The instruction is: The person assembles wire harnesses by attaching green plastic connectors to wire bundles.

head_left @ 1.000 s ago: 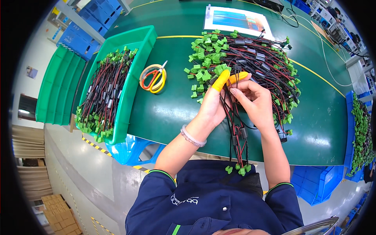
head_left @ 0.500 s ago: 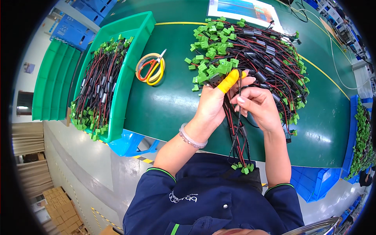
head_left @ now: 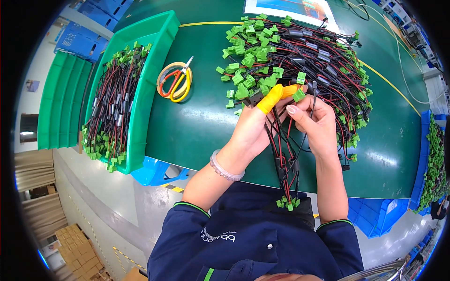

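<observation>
My left hand [head_left: 251, 126], with yellow covers on its thumb and a finger, is closed around several wire harnesses [head_left: 286, 164]. Their red and black leads hang down over the table's front edge, and the green connectors [head_left: 288, 204] at their ends reach my lap. Close beside it, my right hand [head_left: 321, 124] pinches a black lead, its thumb and fingers pressed together. A green connector [head_left: 298, 95] shows between the two hands at the yellow-covered fingertip. Just beyond them lies a big pile of similar harnesses [head_left: 311, 54], with green connectors and dark cylinders on the leads.
On the left a green bin [head_left: 136, 122] holds more harnesses. Scissors [head_left: 180, 86] with red and yellow handles lie on a tape roll [head_left: 161, 77]. A printed sheet [head_left: 293, 10] lies at the back of the green table [head_left: 206, 126]. Blue bins [head_left: 375, 218] stand at the right.
My right hand has moved slightly up and now pinches a lead higher, by my left fingertips. Green connectors have come into sight there. The hanging leads have shifted slightly left.
</observation>
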The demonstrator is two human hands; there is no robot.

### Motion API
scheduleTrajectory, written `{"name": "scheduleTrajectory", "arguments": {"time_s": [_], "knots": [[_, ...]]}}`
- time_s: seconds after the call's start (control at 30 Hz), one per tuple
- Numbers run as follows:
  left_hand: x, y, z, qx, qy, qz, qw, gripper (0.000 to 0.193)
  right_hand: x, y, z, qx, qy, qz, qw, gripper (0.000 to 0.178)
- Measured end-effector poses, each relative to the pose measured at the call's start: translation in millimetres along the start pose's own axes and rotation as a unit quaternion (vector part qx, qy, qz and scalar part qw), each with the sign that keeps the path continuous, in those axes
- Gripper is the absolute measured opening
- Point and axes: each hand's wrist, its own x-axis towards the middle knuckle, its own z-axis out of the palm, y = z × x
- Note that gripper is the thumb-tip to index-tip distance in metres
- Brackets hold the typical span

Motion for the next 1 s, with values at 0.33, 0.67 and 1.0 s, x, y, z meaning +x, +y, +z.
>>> {"name": "scheduleTrajectory", "arguments": {"time_s": [0.33,0.67,1.0], "knots": [[6.7,3.7,-4.5,-0.149,0.034,-0.055,0.987,0.048,0.0,3.4,-6.7,0.102,0.032,-0.056,0.993,0.011],[-2.4,-6.8,3.5,0.102,-0.024,0.07,0.992,0.041,-2.4,6.4,1.9,-0.054,-0.033,-0.031,0.997,0.011],[3.9,-1.6,-6.7,-0.025,0.002,0.06,0.998,0.033,-0.2,6.2,3.8,0.113,-0.051,0.008,0.992,0.019]]}}
